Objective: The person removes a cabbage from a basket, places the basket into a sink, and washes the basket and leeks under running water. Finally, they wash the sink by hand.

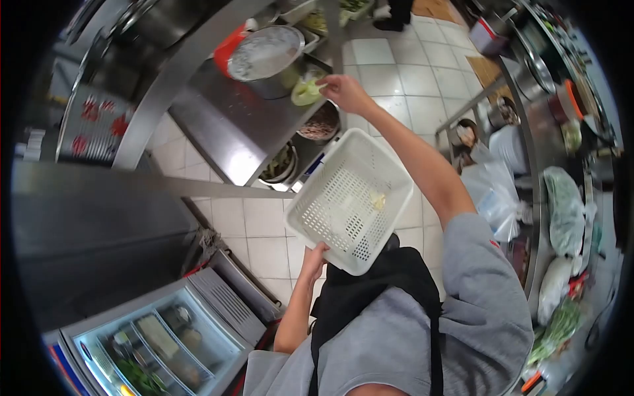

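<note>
My left hand (314, 256) grips the near rim of a white perforated plastic basket (330, 218), held tilted in front of my chest. A small pale yellow scrap (378, 200) lies inside it. My right arm stretches forward, and my right hand (345, 91) pinches a pale green piece of vegetable (305, 91) at the edge of a steel worktable (218, 125), beside a large metal bowl (265, 53).
A red container (228, 49) stands behind the metal bowl. Bowls of food (319, 124) sit on the table's lower shelf. A glass-topped chilled case (158, 343) is at the lower left. A counter with bagged greens (563, 211) runs along the right. Another person's feet (389, 21) are at the far end of the tiled floor.
</note>
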`<state>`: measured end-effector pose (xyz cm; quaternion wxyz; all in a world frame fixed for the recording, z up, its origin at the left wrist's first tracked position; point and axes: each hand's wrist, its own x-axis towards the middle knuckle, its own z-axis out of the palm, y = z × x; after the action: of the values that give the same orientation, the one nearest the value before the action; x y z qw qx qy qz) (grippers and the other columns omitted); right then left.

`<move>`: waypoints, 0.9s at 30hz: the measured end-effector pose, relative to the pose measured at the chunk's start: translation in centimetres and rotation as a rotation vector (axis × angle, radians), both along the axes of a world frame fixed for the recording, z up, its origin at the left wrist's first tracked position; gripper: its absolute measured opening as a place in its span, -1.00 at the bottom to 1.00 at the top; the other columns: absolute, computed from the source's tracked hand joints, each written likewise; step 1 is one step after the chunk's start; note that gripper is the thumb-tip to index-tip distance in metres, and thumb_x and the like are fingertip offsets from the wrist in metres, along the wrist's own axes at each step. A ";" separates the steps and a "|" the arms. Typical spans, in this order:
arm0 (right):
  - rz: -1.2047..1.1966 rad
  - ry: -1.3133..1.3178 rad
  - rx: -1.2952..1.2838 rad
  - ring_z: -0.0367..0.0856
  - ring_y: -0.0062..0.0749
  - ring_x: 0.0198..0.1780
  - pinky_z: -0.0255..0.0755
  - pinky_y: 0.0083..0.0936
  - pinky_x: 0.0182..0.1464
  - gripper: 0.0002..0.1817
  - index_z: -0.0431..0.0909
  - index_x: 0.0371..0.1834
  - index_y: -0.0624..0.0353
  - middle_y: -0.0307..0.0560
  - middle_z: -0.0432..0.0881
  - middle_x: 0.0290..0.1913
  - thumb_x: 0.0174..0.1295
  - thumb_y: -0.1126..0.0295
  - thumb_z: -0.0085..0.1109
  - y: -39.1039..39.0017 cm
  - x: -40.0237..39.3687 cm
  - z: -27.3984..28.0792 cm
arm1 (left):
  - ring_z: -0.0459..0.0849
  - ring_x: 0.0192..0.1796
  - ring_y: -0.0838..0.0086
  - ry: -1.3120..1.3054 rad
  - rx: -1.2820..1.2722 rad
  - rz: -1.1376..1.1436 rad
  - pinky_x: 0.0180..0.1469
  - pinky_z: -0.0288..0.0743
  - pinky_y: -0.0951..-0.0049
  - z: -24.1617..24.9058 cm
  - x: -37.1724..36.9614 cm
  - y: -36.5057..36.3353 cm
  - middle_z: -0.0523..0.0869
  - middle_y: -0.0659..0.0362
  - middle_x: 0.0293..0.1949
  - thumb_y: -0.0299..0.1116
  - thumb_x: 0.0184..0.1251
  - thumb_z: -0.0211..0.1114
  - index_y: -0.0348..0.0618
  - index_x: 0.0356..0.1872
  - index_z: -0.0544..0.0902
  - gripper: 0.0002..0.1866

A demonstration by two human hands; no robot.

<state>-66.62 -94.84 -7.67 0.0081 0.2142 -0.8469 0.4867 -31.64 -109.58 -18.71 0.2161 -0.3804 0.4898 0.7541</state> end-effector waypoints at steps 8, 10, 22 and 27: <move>-0.151 -0.158 0.499 0.49 0.01 -0.23 0.41 -0.26 -0.22 -0.68 0.48 -0.24 0.15 0.10 0.49 -0.28 -0.14 0.43 0.24 17.0 21.3 -15.3 | 0.55 -0.21 0.25 0.024 0.003 -0.258 -0.26 0.53 0.20 0.8 -3.2 1.1 0.50 0.02 -0.19 -0.52 -0.08 0.06 -0.37 -0.07 0.34 -0.57; -0.297 -0.195 0.602 0.46 0.02 -0.18 0.40 -0.26 -0.17 -0.62 0.43 -0.21 0.12 0.09 0.43 -0.21 -0.18 0.44 0.26 18.0 24.9 -14.7 | 0.55 -0.22 0.25 0.049 0.000 -0.344 -0.25 0.53 0.20 1.3 -4.1 2.0 0.50 0.03 -0.20 -0.52 -0.08 0.06 -0.38 -0.07 0.34 -0.57; -1.016 -0.156 0.269 0.38 -0.14 -0.08 0.39 -0.31 -0.17 -0.64 0.37 -0.20 0.08 -0.05 0.32 -0.17 -0.16 0.58 0.09 22.1 41.6 -13.0 | 0.53 -0.14 0.28 0.244 -0.056 -1.010 -0.15 0.46 0.31 3.8 -3.6 11.0 0.52 0.06 -0.16 -0.51 -0.15 0.11 -0.39 -0.01 0.34 -0.47; -1.245 -0.378 0.128 0.44 -0.09 -0.22 0.38 -0.30 -0.20 -0.79 0.40 -0.38 0.16 0.00 0.36 -0.27 -0.15 0.62 0.03 22.8 51.6 -15.2 | 0.53 -0.13 0.29 0.178 -0.026 -1.335 -0.16 0.45 0.32 4.7 -4.3 16.6 0.52 0.07 -0.13 -0.54 -0.14 0.10 -0.34 0.02 0.34 -0.47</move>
<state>-15.05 -72.03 -22.92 0.1269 -0.4055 -0.8266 0.3690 -35.94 -93.02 -14.01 0.5902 0.0649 0.6451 0.4810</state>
